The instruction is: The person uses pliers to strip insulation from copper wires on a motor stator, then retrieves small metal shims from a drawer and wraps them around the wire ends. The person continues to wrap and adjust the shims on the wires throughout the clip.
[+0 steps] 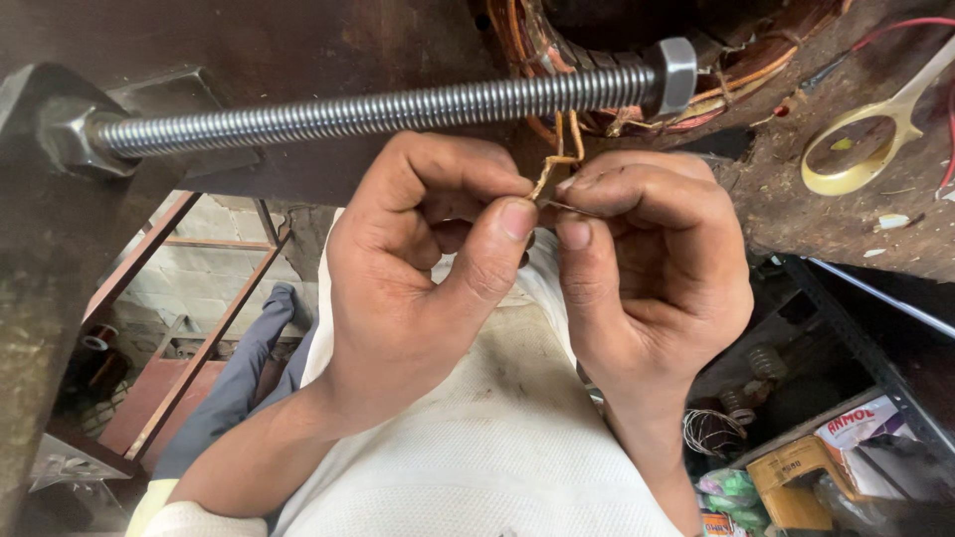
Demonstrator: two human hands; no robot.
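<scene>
My left hand (423, 264) and my right hand (647, 264) meet just below a long threaded steel rod (378, 109). Between their fingertips they pinch the end of thin copper wire (557, 164) that hangs down from a copper winding (557, 60) in a round motor body above. My left thumb and forefinger press the wire from the left. From the right, the other thumb and forefinger hold a thin strand of it. A large hex nut (674, 75) sits on the rod's right end.
Yellow-handled scissors (865, 139) lie on the dirty brown bench (826, 209) at the right, with red leads near them. Below are a rusty red metal frame (189, 338) at left and coils, bags and a yellow container (796, 477) at right.
</scene>
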